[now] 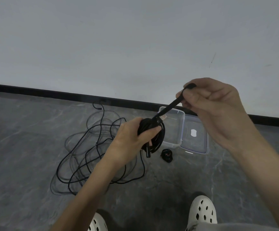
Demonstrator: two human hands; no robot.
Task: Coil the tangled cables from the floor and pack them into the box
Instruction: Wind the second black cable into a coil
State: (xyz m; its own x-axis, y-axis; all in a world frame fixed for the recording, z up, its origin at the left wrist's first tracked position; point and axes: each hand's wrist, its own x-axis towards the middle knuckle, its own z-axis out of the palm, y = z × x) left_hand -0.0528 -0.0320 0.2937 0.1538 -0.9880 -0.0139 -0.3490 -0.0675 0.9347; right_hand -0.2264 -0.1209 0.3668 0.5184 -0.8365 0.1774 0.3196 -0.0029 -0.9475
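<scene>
Two grips in use: left grip (132, 139) clamped round a black coil (160, 135), held above the floor (202, 172) before the clear box (183, 117); right grip (218, 110) pinching its taut strap (170, 105). One tangle (92, 147) on floor.

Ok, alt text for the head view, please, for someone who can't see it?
The left hand grips a black cable coil while the right hand pinches its strap, stretched taut. A tangle of cable lies on the floor to the left; an open clear box and its lid sit behind the coil.
</scene>
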